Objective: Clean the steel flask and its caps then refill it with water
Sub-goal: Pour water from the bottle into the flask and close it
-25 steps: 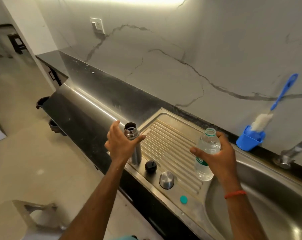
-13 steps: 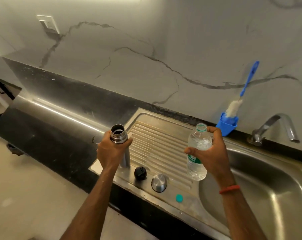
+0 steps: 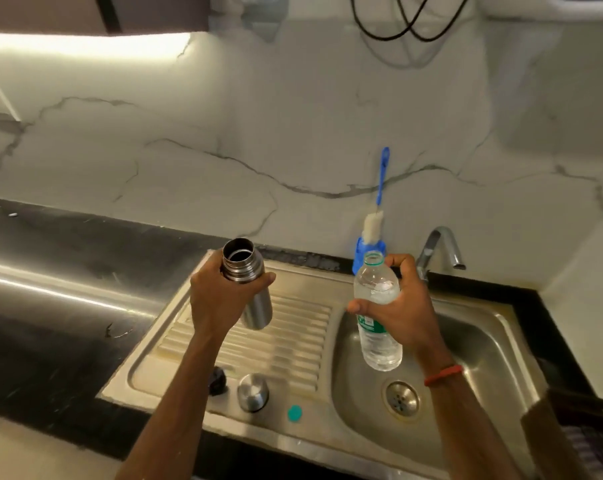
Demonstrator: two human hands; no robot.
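Steel flask (image 3: pixel 257 306), uncapped, your left hand (image 3: pixel 218 301) is gripping it below the neck, holding it above the draining board (image 3: pixel 293 341), your right hand (image 3: pixel 405 310) is clutching an open water bottle (image 3: pixel 378 327) over the sink basin (image 3: pixel 476 344), steel cap (image 3: pixel 253 392) and black cap (image 3: pixel 218 380) are sitting on the board's near edge.

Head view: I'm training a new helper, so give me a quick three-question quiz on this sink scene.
1. True or false: the flask is capped.
2. Which hand holds the bottle? A left, B right.
3. How many loose caps lie on the drainboard?
Key: 1 false, its mouth is open. 2 B, the right hand. 3 three: black cap, steel cap, teal cap.
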